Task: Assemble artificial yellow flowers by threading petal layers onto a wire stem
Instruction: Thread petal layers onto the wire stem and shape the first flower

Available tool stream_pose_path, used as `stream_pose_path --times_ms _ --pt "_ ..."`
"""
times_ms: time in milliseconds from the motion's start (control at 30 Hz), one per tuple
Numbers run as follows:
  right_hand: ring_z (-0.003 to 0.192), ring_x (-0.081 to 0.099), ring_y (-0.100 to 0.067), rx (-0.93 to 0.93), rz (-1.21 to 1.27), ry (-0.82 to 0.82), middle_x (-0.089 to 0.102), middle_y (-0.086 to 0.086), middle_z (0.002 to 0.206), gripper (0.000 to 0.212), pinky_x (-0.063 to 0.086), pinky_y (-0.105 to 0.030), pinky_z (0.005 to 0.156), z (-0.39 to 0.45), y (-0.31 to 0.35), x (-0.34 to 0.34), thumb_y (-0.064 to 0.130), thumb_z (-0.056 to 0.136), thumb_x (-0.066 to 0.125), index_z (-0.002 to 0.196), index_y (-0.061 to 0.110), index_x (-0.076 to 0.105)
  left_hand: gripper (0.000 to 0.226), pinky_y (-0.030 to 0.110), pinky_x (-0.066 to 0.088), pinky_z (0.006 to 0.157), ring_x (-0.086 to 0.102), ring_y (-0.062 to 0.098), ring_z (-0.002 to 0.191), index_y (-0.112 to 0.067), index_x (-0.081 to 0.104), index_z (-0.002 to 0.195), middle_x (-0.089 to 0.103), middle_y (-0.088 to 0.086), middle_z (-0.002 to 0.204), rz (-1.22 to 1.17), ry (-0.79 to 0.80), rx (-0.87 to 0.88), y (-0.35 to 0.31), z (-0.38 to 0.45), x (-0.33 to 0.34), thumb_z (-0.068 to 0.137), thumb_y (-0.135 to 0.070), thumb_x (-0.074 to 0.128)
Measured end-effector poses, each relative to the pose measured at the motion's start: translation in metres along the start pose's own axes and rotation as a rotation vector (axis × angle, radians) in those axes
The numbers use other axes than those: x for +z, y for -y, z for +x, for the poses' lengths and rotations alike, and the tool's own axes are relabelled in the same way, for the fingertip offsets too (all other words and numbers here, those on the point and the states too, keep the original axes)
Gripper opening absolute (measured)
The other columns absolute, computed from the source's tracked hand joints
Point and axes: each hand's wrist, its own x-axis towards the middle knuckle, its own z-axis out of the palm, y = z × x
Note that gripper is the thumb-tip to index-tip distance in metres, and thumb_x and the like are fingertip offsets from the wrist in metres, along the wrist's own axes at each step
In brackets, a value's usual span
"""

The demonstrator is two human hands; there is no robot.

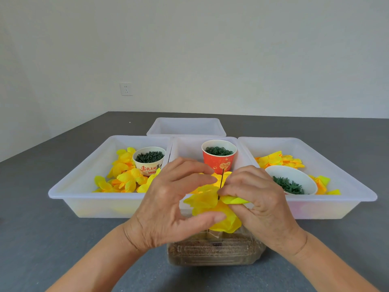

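Observation:
A thin dark wire stem (222, 178) stands upright between my hands, its lower part passing through yellow petal layers (207, 200). My left hand (175, 204) curls around the left side of the petals, thumb below and fingers above them. My right hand (257, 199) pinches a yellow petal layer (234, 200) right beside the wire. More loose yellow petals (124, 173) lie in the left tray (69, 186), and yellow-orange petals (279, 160) in the right tray (355, 186).
A white cup of dark green parts (149, 159), a red cup of green rings (219, 157) and a white bowl of green pieces (291, 180) sit in the trays. Another tray (186, 125) stands behind. A clear box (214, 251) lies under my hands.

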Motion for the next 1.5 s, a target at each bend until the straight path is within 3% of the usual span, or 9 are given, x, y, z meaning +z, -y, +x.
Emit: stream_pose_path --times_ms 67,167,267,700,867,1000,1200,1500 --pt "0.078 0.062 -0.023 0.0 0.007 0.0 0.067 0.001 0.077 0.008 0.047 -0.038 0.067 0.0 0.001 0.0 0.003 0.068 0.073 0.075 0.009 0.074 0.045 0.037 0.046 0.087 0.058 0.018 0.103 -0.007 0.071 0.099 0.065 0.001 0.109 0.068 0.051 0.041 0.0 -0.001 0.001 0.071 -0.043 0.071" --pt "0.078 0.062 -0.023 0.017 0.021 -0.006 0.068 0.001 0.078 0.008 0.049 -0.039 0.068 -0.001 0.001 0.0 0.003 0.069 0.073 0.075 0.008 0.073 0.033 0.037 0.045 0.091 0.058 0.017 0.108 -0.009 0.07 0.1 0.066 -0.002 0.111 0.116 0.091 0.058 0.003 -0.003 0.004 0.071 -0.024 0.07" --pt "0.08 0.063 -0.023 0.029 0.03 -0.011 0.068 0.001 0.08 0.009 0.05 -0.04 0.069 -0.001 0.0 0.0 0.003 0.068 0.073 0.076 0.008 0.073 0.035 0.038 0.045 0.092 0.058 0.016 0.11 -0.008 0.07 0.103 0.066 -0.002 0.112 0.112 0.138 0.029 0.008 -0.008 0.006 0.068 -0.012 0.066" --pt "0.083 0.062 -0.021 0.004 0.03 0.031 0.07 0.006 0.081 0.016 0.049 -0.042 0.07 -0.005 -0.004 -0.002 -0.003 0.068 0.069 0.077 0.01 0.074 0.026 0.037 0.048 0.088 0.06 0.013 0.107 -0.01 0.073 0.1 0.069 -0.005 0.107 0.069 0.119 0.021 0.009 -0.01 0.006 0.081 -0.02 0.058" --pt "0.084 0.061 -0.019 -0.023 0.001 0.058 0.069 0.007 0.081 0.015 0.048 -0.042 0.071 -0.007 -0.005 -0.002 0.003 0.072 0.062 0.078 0.011 0.073 0.03 0.039 0.049 0.087 0.061 0.016 0.106 -0.008 0.072 0.099 0.069 -0.003 0.107 0.104 0.153 0.037 0.008 -0.011 0.005 0.076 -0.012 0.054" --pt "0.086 0.061 -0.02 -0.043 -0.057 0.099 0.068 0.008 0.082 0.025 0.047 -0.041 0.073 -0.009 -0.007 -0.001 -0.006 0.062 0.071 0.079 0.012 0.073 0.031 0.037 0.049 0.087 0.062 0.018 0.102 -0.009 0.073 0.095 0.071 -0.004 0.101 0.149 0.184 0.076 0.006 -0.011 0.005 0.072 -0.009 0.053" --pt "0.09 0.058 -0.016 -0.071 -0.098 0.168 0.067 0.01 0.082 0.029 0.045 -0.039 0.076 -0.008 -0.006 -0.005 0.003 0.067 0.049 0.08 0.016 0.072 0.03 0.035 0.047 0.086 0.063 0.02 0.099 -0.008 0.074 0.091 0.071 -0.004 0.099 0.167 0.217 0.097 0.005 -0.01 0.005 0.069 -0.006 0.054" --pt "0.093 0.053 -0.012 -0.06 -0.079 0.231 0.069 0.012 0.082 0.034 0.039 -0.035 0.08 -0.005 -0.003 -0.011 0.008 0.067 0.043 0.081 0.016 0.073 0.031 0.035 0.05 0.085 0.063 0.017 0.099 -0.006 0.074 0.094 0.071 -0.004 0.102 0.035 0.2 0.044 0.01 -0.016 0.008 0.073 -0.008 0.051"
